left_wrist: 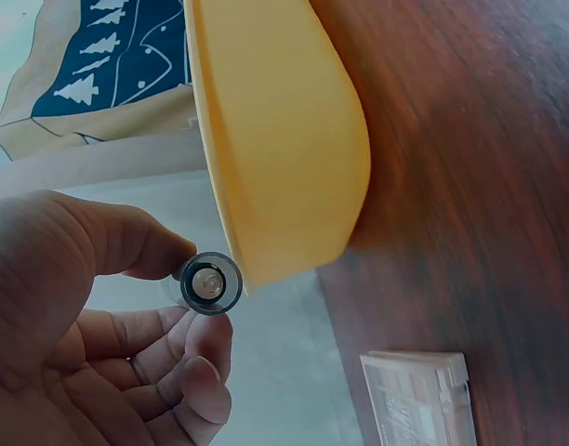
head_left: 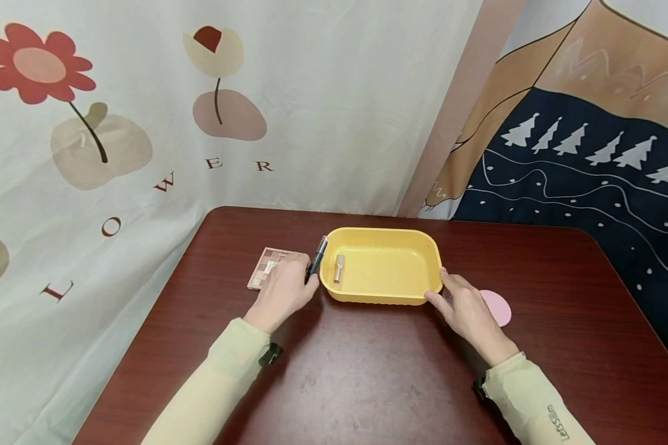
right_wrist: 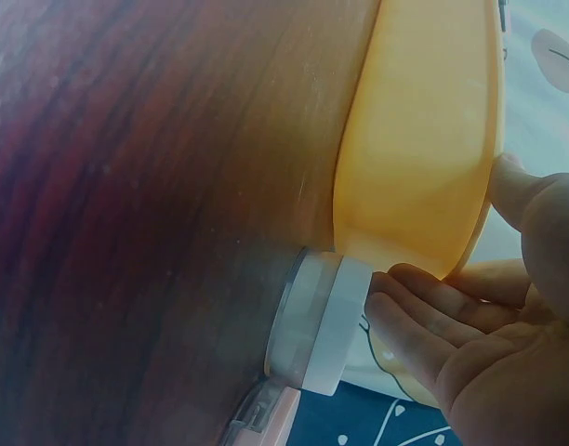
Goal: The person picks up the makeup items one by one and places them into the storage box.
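My left hand (head_left: 284,287) pinches a slim dark cosmetic tube (head_left: 318,254) between thumb and fingers, beside the left rim of a yellow plastic basin (head_left: 386,296). In the left wrist view, the tube points end-on at the camera, showing a round clear-edged end (left_wrist: 210,283). Inside the basin, near its left end, lies a lipstick (head_left: 338,269). At the basin's near right corner my right hand (head_left: 467,310) rests its thumb and fingertips against rim and wall. An eyeshadow palette (head_left: 260,267) lies under and left of my left hand, partly hidden by it.
A pink round item (head_left: 496,308) sits on the brown table (head_left: 339,377), just right of my right hand. In the right wrist view a round white-lidded jar (right_wrist: 333,325) stands close to the right fingertips. Printed curtains (head_left: 334,111) hang behind the table.
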{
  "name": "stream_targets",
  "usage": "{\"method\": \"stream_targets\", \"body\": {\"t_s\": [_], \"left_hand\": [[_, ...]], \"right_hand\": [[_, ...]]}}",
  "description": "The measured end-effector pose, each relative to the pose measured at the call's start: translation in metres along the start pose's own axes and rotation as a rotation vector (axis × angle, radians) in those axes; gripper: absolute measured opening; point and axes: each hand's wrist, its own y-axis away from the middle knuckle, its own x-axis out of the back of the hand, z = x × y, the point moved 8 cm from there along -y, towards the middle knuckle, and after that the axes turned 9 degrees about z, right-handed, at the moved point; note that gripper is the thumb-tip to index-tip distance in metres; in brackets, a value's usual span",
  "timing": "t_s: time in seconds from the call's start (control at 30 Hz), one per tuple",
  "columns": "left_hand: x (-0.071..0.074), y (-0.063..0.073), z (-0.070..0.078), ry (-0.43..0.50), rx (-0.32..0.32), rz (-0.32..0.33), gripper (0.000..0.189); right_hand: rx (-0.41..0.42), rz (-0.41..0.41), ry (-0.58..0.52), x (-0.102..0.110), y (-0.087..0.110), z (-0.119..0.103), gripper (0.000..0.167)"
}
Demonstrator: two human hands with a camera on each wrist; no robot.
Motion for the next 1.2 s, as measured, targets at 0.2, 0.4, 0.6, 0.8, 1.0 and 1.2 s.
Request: {"method": "stream_targets", "body": {"t_s": [0.2,0.4,0.6,0.8,1.0,1.2], "left_hand": [[-0.004,-0.004,0.010,0.004,-0.024,0.002,0.014],[-0.009,-0.007,0.019,0.005,-0.061,0.011,0.016],[-0.014,-0.011,0.027,0.023,-0.084,0.017,0.021],[-0.019,-0.016,0.030,0.080,-0.080,0.016,0.022],[-0.024,-0.019,0.031,0.113,-0.070,-0.007,0.019],[-0.026,-0.022,0.031,0.130,-0.042,-0.025,0.019]], "right_hand": [[-0.003,-0.002,-0.003,0.000,0.000,0.000,0.067],[0.000,0.004,-0.002,0.000,0.000,0.001,0.066],[0.001,0.004,-0.004,0.000,0.001,0.000,0.067],[-0.012,-0.008,-0.006,-0.001,0.001,0.000,0.068],[-0.010,0.000,-0.003,-0.001,0.000,0.001,0.067],[-0.002,0.005,0.006,-0.001,0.000,0.000,0.066]]}}
